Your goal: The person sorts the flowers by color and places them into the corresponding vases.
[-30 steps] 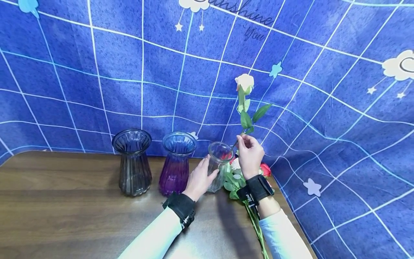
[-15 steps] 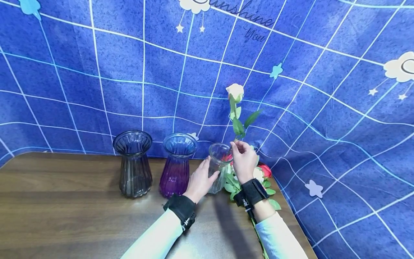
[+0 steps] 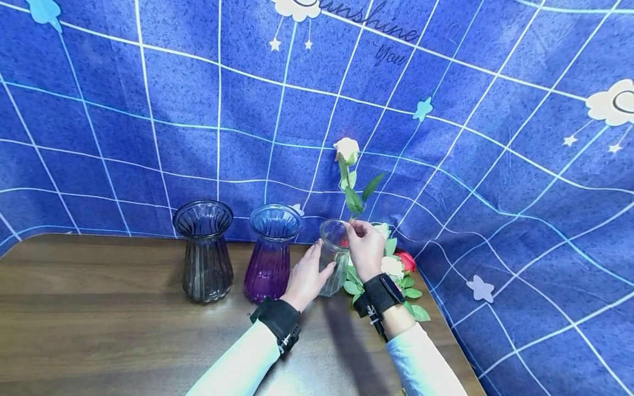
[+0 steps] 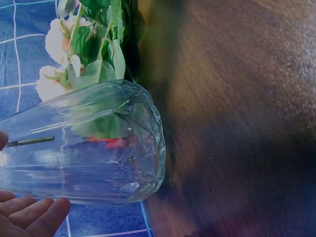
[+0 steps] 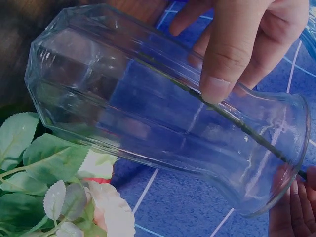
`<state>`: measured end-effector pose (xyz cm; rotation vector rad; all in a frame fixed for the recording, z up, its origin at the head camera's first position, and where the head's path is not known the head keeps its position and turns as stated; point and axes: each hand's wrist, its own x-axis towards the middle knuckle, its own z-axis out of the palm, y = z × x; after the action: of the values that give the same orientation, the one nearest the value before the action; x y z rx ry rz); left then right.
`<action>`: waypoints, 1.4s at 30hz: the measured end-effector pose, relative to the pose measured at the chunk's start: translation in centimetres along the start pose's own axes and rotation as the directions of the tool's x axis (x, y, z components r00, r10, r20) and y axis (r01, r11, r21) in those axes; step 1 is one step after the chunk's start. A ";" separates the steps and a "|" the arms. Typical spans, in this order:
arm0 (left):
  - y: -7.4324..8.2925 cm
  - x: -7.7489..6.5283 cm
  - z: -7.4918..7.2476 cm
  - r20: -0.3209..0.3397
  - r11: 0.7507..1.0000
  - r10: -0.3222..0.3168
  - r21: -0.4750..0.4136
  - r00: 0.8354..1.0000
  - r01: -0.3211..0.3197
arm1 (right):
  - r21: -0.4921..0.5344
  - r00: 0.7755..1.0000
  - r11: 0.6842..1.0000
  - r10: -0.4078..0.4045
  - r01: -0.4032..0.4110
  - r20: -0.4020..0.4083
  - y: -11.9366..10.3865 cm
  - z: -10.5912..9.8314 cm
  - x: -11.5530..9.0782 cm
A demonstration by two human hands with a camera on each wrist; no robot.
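A clear glass vase (image 3: pixel 333 269) stands upright on the table, and my left hand (image 3: pixel 306 273) holds it around its side, thumb across the front. At its mouth my right hand (image 3: pixel 365 247) pinches the stem of a pale pink-white rose (image 3: pixel 346 150). The bloom and green leaves (image 3: pixel 354 200) stick up above the rim. Inside the vase, the lower stem (image 5: pixel 227 116) slants down through the glass in the right wrist view. Its cut end (image 4: pixel 42 140) hangs inside, clear of the bottom, in the left wrist view.
To the left stand a purple-blue glass vase (image 3: pixel 267 269) and a dark grey glass vase (image 3: pixel 207 269). A bunch of pale and red roses (image 3: pixel 393 268) lies right of the clear vase on the wooden table (image 3: pixel 124 319). Blue patterned cloth (image 3: pixel 198 110) hangs behind.
My right hand has moved left and slightly down to the vase's mouth, and the rose has come left and lower, its stem entering the vase. My left hand stays on the vase.
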<state>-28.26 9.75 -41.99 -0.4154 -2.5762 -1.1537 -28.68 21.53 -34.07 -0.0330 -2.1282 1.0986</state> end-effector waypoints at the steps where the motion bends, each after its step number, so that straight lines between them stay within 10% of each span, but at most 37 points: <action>1: 0.0 0.0 0.0 -0.002 1.000 0.002 0.001 1.000 -0.002 | -0.005 1.000 1.000 0.002 -0.002 0.003 0.0 0.0 0.0; 42: 0.0 0.1 -0.3 -0.007 1.000 0.019 -0.022 1.000 -0.020 | 0.058 0.958 0.971 0.217 -0.232 0.188 -0.7 -2.7 0.6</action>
<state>-28.31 9.56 -41.71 -0.4397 -2.5500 -1.1755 -27.25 23.17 -32.19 -0.1464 -2.2816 1.3636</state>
